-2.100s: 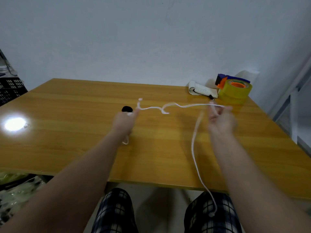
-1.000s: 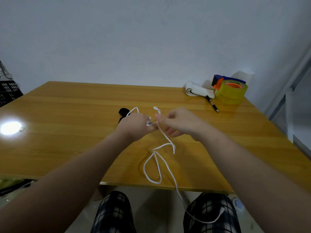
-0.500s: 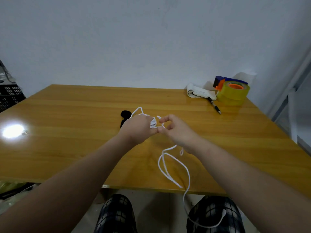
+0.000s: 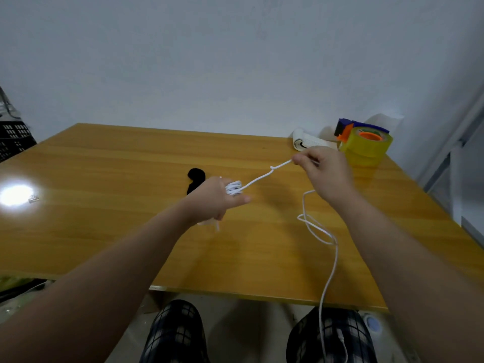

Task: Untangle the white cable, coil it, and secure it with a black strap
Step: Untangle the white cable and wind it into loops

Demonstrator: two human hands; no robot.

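My left hand is closed over a few small turns of the white cable above the middle of the wooden table. From there the cable runs taut up and right to my right hand, which pinches it between thumb and fingers. Below my right hand the cable drops in loose tangled loops, passes over the table's front edge and ends near my knee with its plug. The black strap lies on the table just behind my left hand, partly hidden by it.
A yellow tape roll in a blue and orange dispenser stands at the table's back right corner, beside a white rolled item. A bright light glare sits at the left. A black crate is beyond the table's left edge.
My right hand has moved away from my left hand, up and to the right, drawing a length of cable taut between them. The hanging loops shifted right with it.
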